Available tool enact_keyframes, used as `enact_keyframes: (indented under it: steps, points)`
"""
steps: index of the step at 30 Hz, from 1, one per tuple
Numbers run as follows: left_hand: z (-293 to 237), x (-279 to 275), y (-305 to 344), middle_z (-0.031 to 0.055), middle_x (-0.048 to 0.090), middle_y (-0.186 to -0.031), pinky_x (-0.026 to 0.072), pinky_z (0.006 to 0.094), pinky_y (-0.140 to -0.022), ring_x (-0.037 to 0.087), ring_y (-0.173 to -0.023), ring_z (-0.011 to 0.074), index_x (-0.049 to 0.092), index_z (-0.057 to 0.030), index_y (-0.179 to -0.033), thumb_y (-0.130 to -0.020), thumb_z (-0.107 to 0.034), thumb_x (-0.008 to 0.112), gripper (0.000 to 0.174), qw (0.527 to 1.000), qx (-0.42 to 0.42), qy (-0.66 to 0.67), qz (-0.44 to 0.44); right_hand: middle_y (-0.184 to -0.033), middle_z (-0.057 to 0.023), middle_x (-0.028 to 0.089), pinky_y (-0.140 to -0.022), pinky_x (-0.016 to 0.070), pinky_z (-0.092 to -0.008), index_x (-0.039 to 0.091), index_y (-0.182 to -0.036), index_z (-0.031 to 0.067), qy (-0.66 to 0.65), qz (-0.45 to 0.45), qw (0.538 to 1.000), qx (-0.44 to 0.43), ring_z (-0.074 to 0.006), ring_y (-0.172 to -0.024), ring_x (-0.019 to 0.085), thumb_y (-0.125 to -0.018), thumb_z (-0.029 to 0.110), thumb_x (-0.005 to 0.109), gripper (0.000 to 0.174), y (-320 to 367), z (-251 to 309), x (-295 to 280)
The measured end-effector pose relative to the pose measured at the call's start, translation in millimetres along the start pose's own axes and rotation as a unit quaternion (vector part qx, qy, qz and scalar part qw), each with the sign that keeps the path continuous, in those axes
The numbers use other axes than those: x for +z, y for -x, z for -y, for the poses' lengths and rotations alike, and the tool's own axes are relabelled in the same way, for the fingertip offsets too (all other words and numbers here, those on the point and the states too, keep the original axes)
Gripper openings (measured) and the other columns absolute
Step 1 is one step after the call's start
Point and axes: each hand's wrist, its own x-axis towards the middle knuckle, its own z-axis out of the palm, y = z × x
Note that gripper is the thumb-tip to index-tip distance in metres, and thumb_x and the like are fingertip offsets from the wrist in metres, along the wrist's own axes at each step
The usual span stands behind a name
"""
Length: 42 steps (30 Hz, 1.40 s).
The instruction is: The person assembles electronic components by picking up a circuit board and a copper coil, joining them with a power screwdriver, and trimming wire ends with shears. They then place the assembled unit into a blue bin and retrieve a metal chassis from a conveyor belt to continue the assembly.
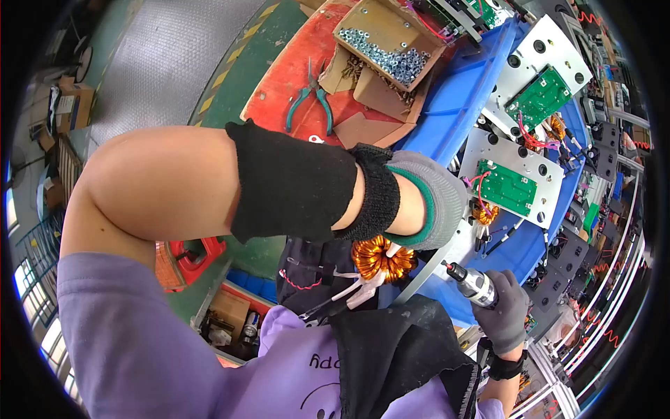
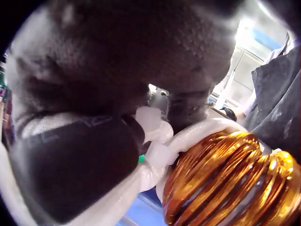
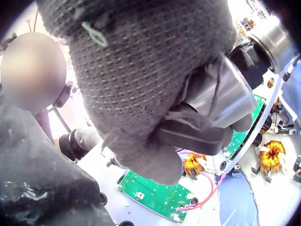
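**Coil in your left hand, driver in your right**

At the far side, an open cardboard box (image 1: 373, 19) sits on the red table (image 1: 283, 80) and holds a heap of silvery screws (image 1: 392, 54). A torn second box (image 1: 377, 91) leans against its near side, with darker fasteners showing at its edge. Green-handled pliers (image 1: 312, 98) lie loose on the table, left of the boxes. To the right, the blue tub (image 1: 453, 98) holds white metal plates (image 1: 551, 38), each with a green board (image 1: 541, 98) fixed on it and red and pink wires trailing off.

The only writing is on your purple shirt (image 1: 139, 349). A few dark letters show near the black apron (image 1: 398, 342), but they are too cut off to read.

Your left arm crosses the scene from left to right, elbow high. Your gloved left hand (image 1: 434, 202) is turned down over the copper coil (image 1: 380, 257). The wrist view shows its fingers curled around the coil's white-sleeved leads. The coil hangs just under that hand, near you at centre, above the apron.

Your right hand (image 1: 506, 314) is low at the near right. It is wrapped around the screwdriver (image 1: 473, 283), whose silver nose points up and left toward the coil.
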Motion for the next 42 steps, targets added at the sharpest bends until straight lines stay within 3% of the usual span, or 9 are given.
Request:
enact_keyframes:
  steps: [6, 17, 22, 26, 28, 34, 38, 40, 42]
  points:
    - [-5, 0, 2, 0.0205, 0.067, -0.068, 0.0523, 0.0489, -0.054, 0.07, -0.064, 0.036, 0.073, 0.0041, -0.083, -0.074, -0.017, 0.069, 0.023, 1.0, -0.008, -0.019, -0.022, -0.082, -0.0095, 0.059, -0.06, 0.0452, -0.0407, 0.066, -0.102, 0.0095, -0.007, -0.017, 1.0, -0.009, -0.0323, -0.069, 0.061, -0.062, 0.008, 0.079, 0.042, -3, 0, 5]
    - [-15, 5, -2, 0.0174, 0.069, -0.072, 0.0514, 0.0518, -0.056, 0.071, -0.068, 0.034, 0.075, -0.0003, -0.087, -0.073, -0.016, 0.072, 0.02, 0.999, 0.004, -0.037, 0.028, -0.084, -0.01, 0.059, -0.061, 0.0453, -0.0417, 0.064, -0.104, 0.01, 0.01, -0.008, 1.0, -0.016, -0.033, -0.071, 0.061, -0.064, 0.008, 0.079, 0.043, 1, -1, 1]
    - [-11, 0, -3, 0.0158, 0.074, -0.086, 0.0569, 0.0513, -0.067, 0.073, -0.082, 0.0338, 0.078, -0.0046, -0.096, -0.074, -0.016, 0.076, 0.025, 0.992, 0.061, -0.069, 0.083, -0.084, -0.01, 0.059, -0.062, 0.0454, -0.0416, 0.064, -0.105, 0.0101, 0.01, 0.0, 1.0, -0.009, -0.0328, -0.072, 0.061, -0.064, 0.008, 0.079, 0.044, 2, -2, 0]
    - [-1, -6, 0, 0.0165, 0.074, -0.086, 0.0564, 0.0502, -0.066, 0.073, -0.081, 0.0339, 0.078, -0.0025, -0.095, -0.073, -0.017, 0.077, 0.027, 0.99, 0.102, -0.04, 0.086, -0.084, -0.0099, 0.059, -0.063, 0.0452, -0.0418, 0.064, -0.105, 0.0103, 0.015, 0.001, 1.0, -0.004, -0.0328, -0.073, 0.061, -0.063, 0.009, 0.079, 0.044, 3, 0, -1]
    - [-1, -12, -14, 0.018, 0.074, -0.087, 0.0557, 0.0505, -0.066, 0.072, -0.08, 0.0349, 0.077, -0.0007, -0.095, -0.071, -0.017, 0.079, 0.029, 0.964, 0.098, -0.04, 0.242, -0.084, -0.0106, 0.059, -0.063, 0.0464, -0.0411, 0.065, -0.103, 0.009, 0.033, 0.003, 0.999, -0.001, -0.0332, -0.072, 0.062, -0.063, 0.008, 0.079, 0.043, 4, 4, -5]
    - [13, 15, -9, 0.0182, 0.074, -0.088, 0.0555, 0.0482, -0.068, 0.072, -0.08, 0.0337, 0.077, 0.0008, -0.093, -0.072, -0.015, 0.078, 0.026, 0.99, 0.133, -0.012, 0.05, -0.084, -0.0109, 0.06, -0.064, 0.0475, -0.0404, 0.065, -0.105, 0.0082, 0.12, -0.025, 0.992, -0.008, -0.0335, -0.072, 0.062, -0.064, 0.01, 0.079, 0.043, 7, 14, -19]
    - [2, 9, -10, 0.0174, 0.074, -0.087, 0.0558, 0.0458, -0.067, 0.071, -0.079, 0.0328, 0.077, 0.0009, -0.092, -0.075, -0.013, 0.076, 0.022, 0.991, 0.044, -0.02, 0.126, -0.084, -0.0111, 0.06, -0.064, 0.0475, -0.0416, 0.064, -0.106, 0.0083, 0.146, -0.007, 0.989, -0.003, -0.034, -0.072, 0.062, -0.064, 0.011, 0.08, 0.045, 10, 22, -26]
    - [18, 19, -9, 0.0169, 0.074, -0.088, 0.0559, 0.0443, -0.067, 0.071, -0.078, 0.0326, 0.077, 0.0, -0.091, -0.076, -0.013, 0.075, 0.02, 0.975, 0.199, -0.027, 0.098, -0.083, -0.0113, 0.06, -0.064, 0.0473, -0.042, 0.064, -0.107, 0.0083, 0.13, 0.002, 0.991, 0.002, -0.034, -0.072, 0.062, -0.064, 0.011, 0.08, 0.045, 12, 24, -27]
    - [15, 16, -19, 0.0169, 0.074, -0.088, 0.0559, 0.0443, -0.067, 0.071, -0.077, 0.0326, 0.077, -0.0004, -0.091, -0.077, -0.012, 0.074, 0.019, 0.969, 0.209, -0.052, 0.121, -0.082, -0.0119, 0.06, -0.063, 0.0469, -0.0427, 0.064, -0.107, 0.0081, 0.121, 0.004, 0.993, 0.0, -0.034, -0.071, 0.062, -0.066, 0.012, 0.081, 0.045, 14, 25, -27]
